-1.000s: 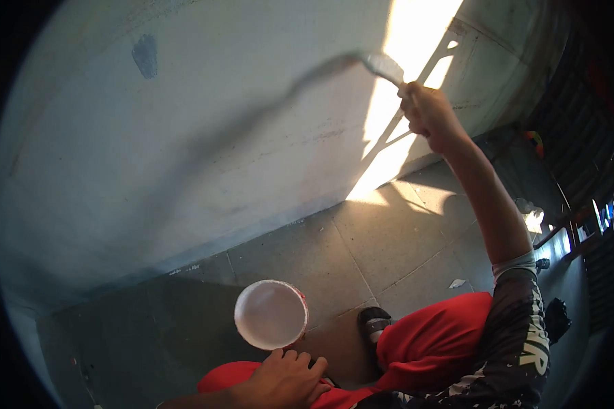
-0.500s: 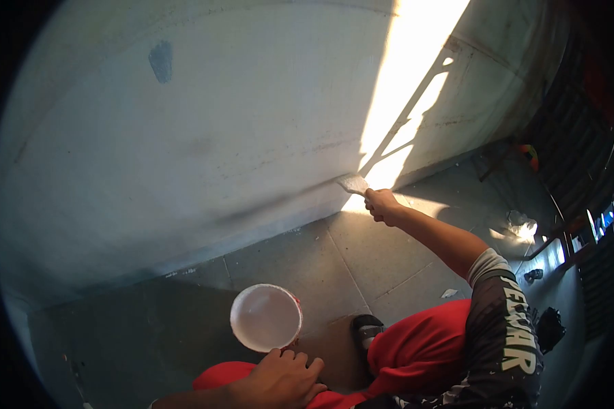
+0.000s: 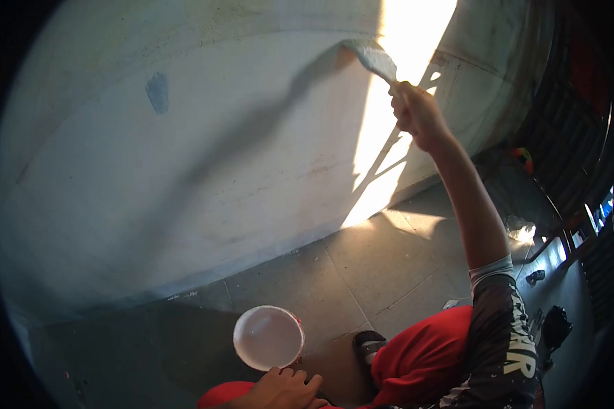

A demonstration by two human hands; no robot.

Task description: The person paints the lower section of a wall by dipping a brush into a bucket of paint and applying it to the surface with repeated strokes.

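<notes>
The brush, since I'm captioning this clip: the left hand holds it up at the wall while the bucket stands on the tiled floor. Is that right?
The hand is wrong: the head view shows the right hand holding the brush up at the wall. The bucket does stand on the tiled floor.

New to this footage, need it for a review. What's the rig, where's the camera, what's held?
No machine here: a person works bare-handed. The single camera is worn on their head, looking forward and down, so the picture's edges bend and darken. The right hand grips a flat brush, its tip seemingly against the pale wall. The left hand holds nothing visible and appears to rest on the red trousers. Beside it, a bucket, whitish inside, stands on the tiled floor.
</notes>
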